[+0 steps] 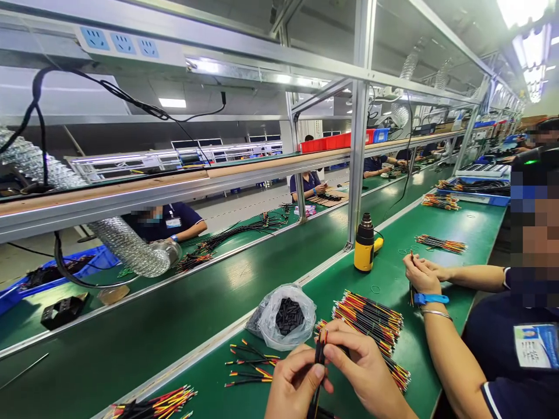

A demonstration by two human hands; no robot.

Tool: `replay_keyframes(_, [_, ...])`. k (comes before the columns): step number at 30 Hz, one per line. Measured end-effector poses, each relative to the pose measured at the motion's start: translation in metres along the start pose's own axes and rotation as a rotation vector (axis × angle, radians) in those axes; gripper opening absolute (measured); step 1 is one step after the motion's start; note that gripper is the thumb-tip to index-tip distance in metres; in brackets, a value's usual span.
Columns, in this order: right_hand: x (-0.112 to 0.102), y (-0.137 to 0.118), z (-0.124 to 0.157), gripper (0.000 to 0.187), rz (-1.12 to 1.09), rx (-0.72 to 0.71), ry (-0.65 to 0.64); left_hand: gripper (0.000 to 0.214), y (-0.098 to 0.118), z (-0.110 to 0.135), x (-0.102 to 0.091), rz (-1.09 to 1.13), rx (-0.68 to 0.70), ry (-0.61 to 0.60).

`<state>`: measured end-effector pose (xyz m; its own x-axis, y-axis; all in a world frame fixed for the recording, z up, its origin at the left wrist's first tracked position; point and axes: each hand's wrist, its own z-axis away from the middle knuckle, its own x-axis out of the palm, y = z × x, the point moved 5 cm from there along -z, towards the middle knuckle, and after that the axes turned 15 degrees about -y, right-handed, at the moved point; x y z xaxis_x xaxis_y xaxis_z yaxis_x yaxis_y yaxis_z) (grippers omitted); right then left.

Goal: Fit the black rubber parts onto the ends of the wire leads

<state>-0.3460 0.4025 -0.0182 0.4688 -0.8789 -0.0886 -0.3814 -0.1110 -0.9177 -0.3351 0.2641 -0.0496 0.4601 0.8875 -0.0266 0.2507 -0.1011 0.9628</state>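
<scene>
My left hand [293,381] is closed around a black-sleeved wire bundle [320,352] held upright, with red and yellow wire ends at its top. The fingers of my right hand [364,365] pinch the same bundle near its upper end. Just beyond my hands, a clear plastic bag [267,314] stands open, full of short black tubes [289,317]. A large pile of black, red and yellow cables [371,317] lies behind my right hand. Several loose cables [251,364] are spread left of my left hand, and another bunch [155,402] lies at the front left.
A yellow and black heat gun [364,244] stands upright near a metal post [358,145]. At right, a co-worker's hands [421,273] work on a wire beside more cable bunches [441,244]. A blue tray [476,196] sits farther back. A silver duct [135,250] hangs at left.
</scene>
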Motion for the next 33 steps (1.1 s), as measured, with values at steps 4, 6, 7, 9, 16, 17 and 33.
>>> replay_keyframes(4, [0.001, -0.008, 0.005, 0.019, 0.017, -0.074, -0.010, 0.024, 0.006, 0.002, 0.000, -0.085, 0.055, 0.004])
replay_keyframes(6, [0.001, -0.011, 0.007, 0.019, 0.040, -0.107, -0.022, 0.023, 0.009, 0.003, 0.001, -0.117, 0.067, 0.014])
replay_keyframes(7, [0.001, -0.011, 0.008, 0.019, 0.057, -0.121, -0.029, 0.024, 0.009, 0.003, 0.001, -0.128, 0.069, 0.020])
replay_keyframes(9, [0.001, -0.012, 0.009, 0.020, 0.093, -0.138, -0.037, 0.025, 0.009, 0.004, 0.001, -0.143, 0.071, 0.026])
replay_keyframes(16, [0.000, -0.010, 0.012, 0.017, 0.132, -0.184, -0.037, 0.027, 0.007, 0.004, 0.001, -0.171, 0.067, 0.017])
replay_keyframes(17, [0.000, -0.009, 0.012, 0.016, 0.130, -0.186, -0.038, 0.027, 0.007, 0.004, 0.001, -0.172, 0.064, 0.018])
replay_keyframes(33, [-0.001, -0.006, 0.013, 0.023, 0.152, -0.118, -0.024, 0.035, 0.005, 0.001, 0.003, -0.130, 0.049, -0.001])
